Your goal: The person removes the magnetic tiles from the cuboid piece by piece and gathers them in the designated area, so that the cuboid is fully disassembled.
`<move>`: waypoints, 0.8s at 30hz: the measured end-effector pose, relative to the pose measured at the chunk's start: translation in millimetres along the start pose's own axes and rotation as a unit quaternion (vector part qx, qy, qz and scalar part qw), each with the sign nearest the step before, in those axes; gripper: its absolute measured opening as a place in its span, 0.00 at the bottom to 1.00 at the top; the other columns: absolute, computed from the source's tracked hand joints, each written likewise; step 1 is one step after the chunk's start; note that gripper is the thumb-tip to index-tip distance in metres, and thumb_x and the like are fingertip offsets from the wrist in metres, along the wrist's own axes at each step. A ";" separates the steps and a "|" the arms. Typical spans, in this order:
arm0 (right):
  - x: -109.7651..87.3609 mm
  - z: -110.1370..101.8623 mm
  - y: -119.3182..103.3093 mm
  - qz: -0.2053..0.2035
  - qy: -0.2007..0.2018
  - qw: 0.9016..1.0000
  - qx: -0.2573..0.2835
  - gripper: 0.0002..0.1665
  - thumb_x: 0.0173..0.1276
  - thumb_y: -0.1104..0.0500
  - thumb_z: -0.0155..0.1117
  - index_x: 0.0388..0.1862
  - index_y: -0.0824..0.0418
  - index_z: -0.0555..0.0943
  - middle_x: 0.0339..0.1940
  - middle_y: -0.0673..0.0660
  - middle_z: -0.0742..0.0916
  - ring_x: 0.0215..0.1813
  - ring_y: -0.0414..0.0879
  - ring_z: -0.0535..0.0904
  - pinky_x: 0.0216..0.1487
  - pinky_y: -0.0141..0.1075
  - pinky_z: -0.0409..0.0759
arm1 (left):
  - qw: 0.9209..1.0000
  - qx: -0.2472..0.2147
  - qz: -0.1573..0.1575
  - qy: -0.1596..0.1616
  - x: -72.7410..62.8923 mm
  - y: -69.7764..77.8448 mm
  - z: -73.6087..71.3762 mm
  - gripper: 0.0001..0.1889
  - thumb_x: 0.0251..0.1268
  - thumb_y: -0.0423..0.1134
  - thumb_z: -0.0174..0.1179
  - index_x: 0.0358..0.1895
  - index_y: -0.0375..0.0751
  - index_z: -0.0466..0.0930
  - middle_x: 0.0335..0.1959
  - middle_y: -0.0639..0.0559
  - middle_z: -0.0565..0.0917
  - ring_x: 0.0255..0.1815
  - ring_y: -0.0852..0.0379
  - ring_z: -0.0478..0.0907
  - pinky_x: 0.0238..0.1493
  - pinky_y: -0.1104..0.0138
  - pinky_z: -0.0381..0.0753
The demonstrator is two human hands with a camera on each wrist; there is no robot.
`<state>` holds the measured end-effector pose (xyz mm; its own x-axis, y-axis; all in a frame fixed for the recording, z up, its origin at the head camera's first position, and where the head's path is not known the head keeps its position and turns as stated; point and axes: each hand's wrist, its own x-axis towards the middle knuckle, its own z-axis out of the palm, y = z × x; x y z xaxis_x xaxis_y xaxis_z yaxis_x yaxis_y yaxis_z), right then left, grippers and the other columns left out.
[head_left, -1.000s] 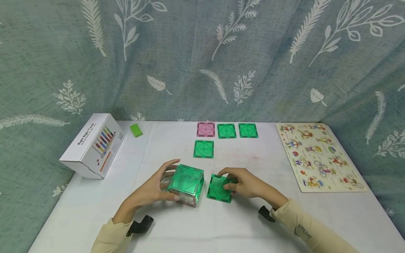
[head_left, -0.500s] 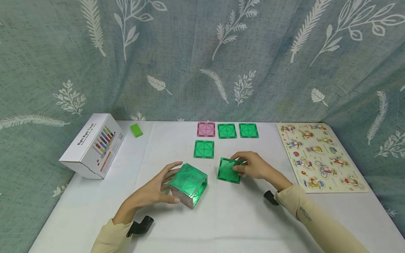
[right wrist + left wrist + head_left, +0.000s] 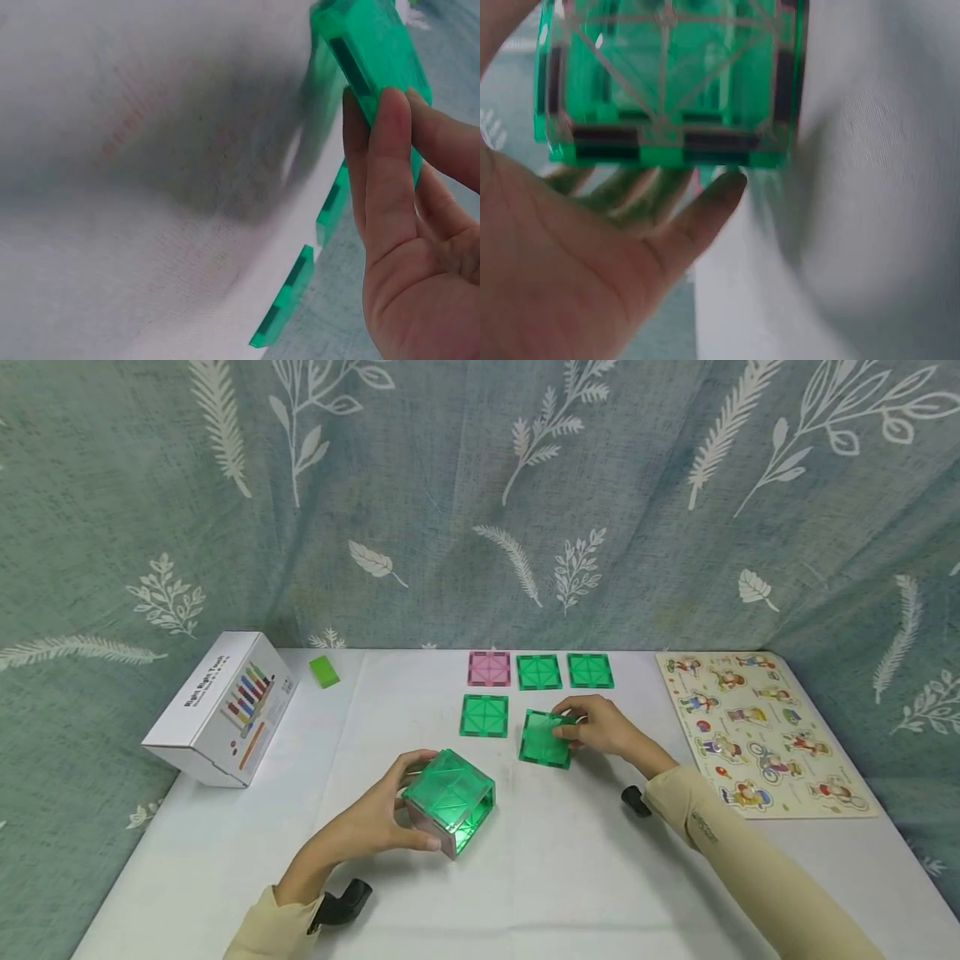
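Observation:
My left hand grips a cube built of clear magnetic tiles, green on top and pinkish on the near left side. Its thumb lies along the near side and the fingers wrap the far side; the cube's right side looks open. In the left wrist view, black strips line the edge of the cube. My right hand pinches a green square magnetic tile by its right edge. The right wrist view shows that tile tilted between thumb and fingers, over its shadow on the cloth.
A flat green tile lies left of the held one. Behind it, a pink tile and two green tiles form a row. A white box and a light green block stand left, a picture puzzle board right.
My right hand has carried the green tile away from the cube, toward the back and right, close to the flat tiles. The cube has turned a little in my left hand.

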<state>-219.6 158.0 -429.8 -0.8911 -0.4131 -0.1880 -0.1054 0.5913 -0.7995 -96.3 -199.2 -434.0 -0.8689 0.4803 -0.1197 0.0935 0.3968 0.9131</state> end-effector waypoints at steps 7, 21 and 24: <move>14.4 1.7 3.1 0.010 0.034 0.998 -0.043 0.22 0.71 0.60 0.65 0.63 0.60 0.80 0.62 0.69 0.80 0.45 0.52 0.84 0.38 0.38 0.87 | 0.997 0.065 -0.015 0.050 -1.1 11.1 12.6 0.63 0.39 0.50 0.83 0.78 0.50 0.48 0.77 0.41 0.60 0.75 0.37 0.63 0.69 0.37 0.68; 35.2 4.0 8.1 0.049 0.066 0.996 -0.036 0.19 0.76 0.58 0.60 0.63 0.57 0.80 0.66 0.65 0.80 0.62 0.59 0.78 0.50 0.45 0.84 | 0.991 0.084 -0.044 0.094 -2.5 14.1 27.1 0.67 0.36 0.49 0.85 0.79 0.48 0.46 0.76 0.41 0.61 0.76 0.38 0.62 0.72 0.36 0.63; 40.1 4.6 9.7 0.055 0.075 0.995 -0.030 0.18 0.76 0.57 0.60 0.62 0.57 0.81 0.65 0.64 0.80 0.63 0.59 0.77 0.55 0.46 0.83 | 0.989 0.082 -0.054 0.111 -2.2 15.3 30.0 0.68 0.34 0.48 0.85 0.80 0.51 0.44 0.77 0.41 0.61 0.77 0.37 0.60 0.72 0.36 0.63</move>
<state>-254.3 143.9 -447.7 -0.9541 -0.2376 -0.1824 -0.0247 0.6692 -0.7426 -78.4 -170.7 -431.5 -0.9617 0.2522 -0.1072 0.0569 0.5664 0.8222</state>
